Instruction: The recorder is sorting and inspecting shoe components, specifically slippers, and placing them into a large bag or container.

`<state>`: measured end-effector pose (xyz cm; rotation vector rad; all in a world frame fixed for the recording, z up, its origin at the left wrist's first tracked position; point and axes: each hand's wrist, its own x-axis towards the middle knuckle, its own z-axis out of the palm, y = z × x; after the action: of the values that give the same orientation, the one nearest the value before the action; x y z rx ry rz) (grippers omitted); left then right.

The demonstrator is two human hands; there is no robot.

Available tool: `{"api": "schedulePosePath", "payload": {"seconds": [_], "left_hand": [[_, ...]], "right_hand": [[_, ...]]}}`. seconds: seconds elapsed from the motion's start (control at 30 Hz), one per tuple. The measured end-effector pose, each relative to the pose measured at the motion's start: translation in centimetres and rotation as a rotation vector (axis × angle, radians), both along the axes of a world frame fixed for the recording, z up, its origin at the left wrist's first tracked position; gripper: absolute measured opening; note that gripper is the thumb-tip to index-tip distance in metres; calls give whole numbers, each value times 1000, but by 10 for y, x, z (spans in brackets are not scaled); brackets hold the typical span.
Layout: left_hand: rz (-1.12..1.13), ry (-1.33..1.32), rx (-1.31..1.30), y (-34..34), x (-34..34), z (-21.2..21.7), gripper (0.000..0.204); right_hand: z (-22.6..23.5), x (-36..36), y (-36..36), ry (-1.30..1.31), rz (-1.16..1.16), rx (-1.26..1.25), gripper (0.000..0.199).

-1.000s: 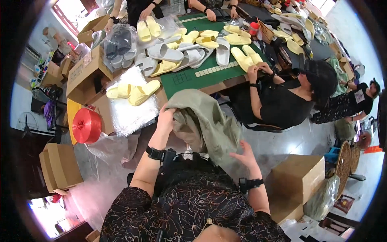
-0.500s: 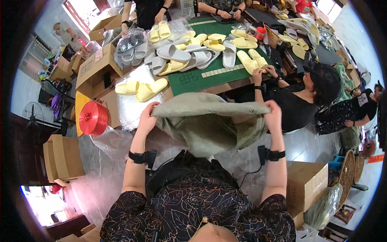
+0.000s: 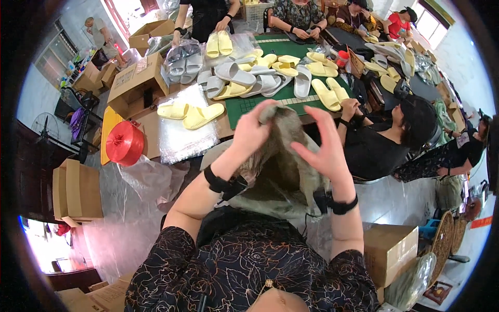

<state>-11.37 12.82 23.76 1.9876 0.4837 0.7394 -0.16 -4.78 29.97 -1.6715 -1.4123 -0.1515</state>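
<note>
I hold an olive-grey cloth bag (image 3: 283,166) bunched up in front of my chest. My left hand (image 3: 253,129) grips its gathered top, fingers closed around the fabric. My right hand (image 3: 323,148) rests against the cloth's right side with fingers spread, pressing it. Both wrists wear black bands. Beyond the bag lies a green cutting mat (image 3: 291,99) on the work table, strewn with several yellow slippers (image 3: 327,93) and grey slippers (image 3: 234,75).
A red spool of twine (image 3: 123,143) and a yellow slipper pair (image 3: 189,113) on clear plastic sit at left. Cardboard boxes (image 3: 78,190) stand left; another box (image 3: 392,249) stands at right. A seated person in black (image 3: 387,140) works right of me; more people sit at the far table.
The bag was spread wide between my raised hands; now it is gathered into a bunch, with both hands brought close together at its top.
</note>
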Motion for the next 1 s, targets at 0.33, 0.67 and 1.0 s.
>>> {"api": "schedulePosePath", "payload": {"seconds": [0.33,0.67,1.0], "left_hand": [[399,-601,-985,52,15,-24,29],[563,-776,-858,33,11,-27,36],[496,233,180,30,-204,-45,33]], "right_hand": [[-226,-27,-210,791,-105,-1284,51],[-291,-31,-96,1979,127,281,49],[-201,141,-212,983,-518,-48,40]]}}
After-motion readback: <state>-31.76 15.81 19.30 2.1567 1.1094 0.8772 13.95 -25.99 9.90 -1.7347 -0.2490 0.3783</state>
